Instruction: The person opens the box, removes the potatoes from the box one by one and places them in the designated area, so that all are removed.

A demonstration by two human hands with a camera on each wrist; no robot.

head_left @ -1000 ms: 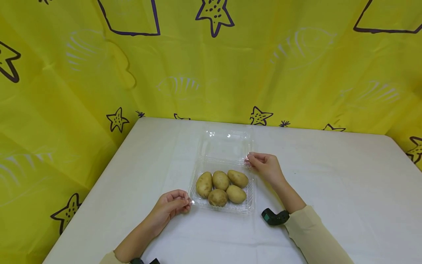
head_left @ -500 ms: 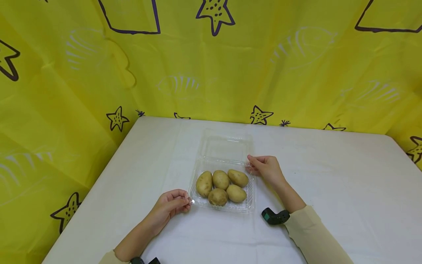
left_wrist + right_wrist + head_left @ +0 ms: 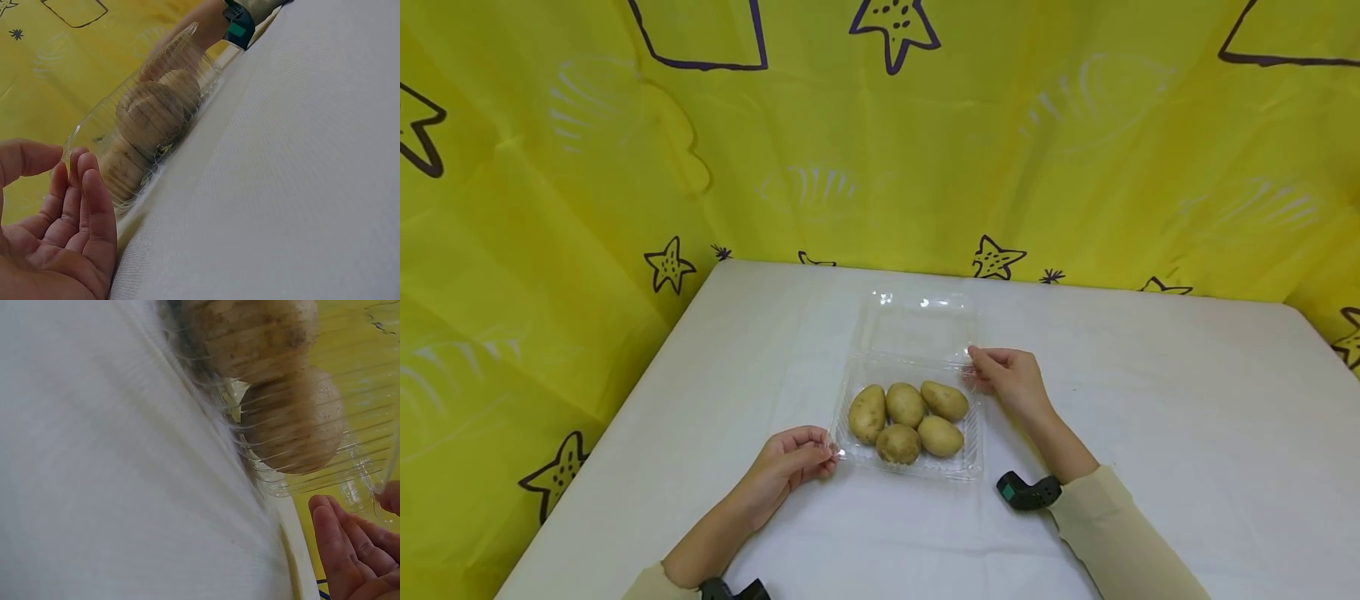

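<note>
A clear plastic clamshell box lies on the white table, its lid folded back flat away from me. Several potatoes sit in the base in two rows. My left hand pinches the rim at the near left corner; in the left wrist view, thumb and fingertips meet on the thin plastic edge. At the far right, close to the hinge, my right hand pinches the box's edge between thumb and fingers. The right wrist view shows potatoes through the ribbed side wall.
A white cloth covers the table. Behind it and along the left hangs a yellow curtain with star and fish drawings. A dark wrist device sits on the right forearm, and another on the left.
The head view has tilted slightly, so everything sits a little higher. Both hands keep their holds on the box, and the lid's reflections have shifted. The potatoes stay put in the box.
</note>
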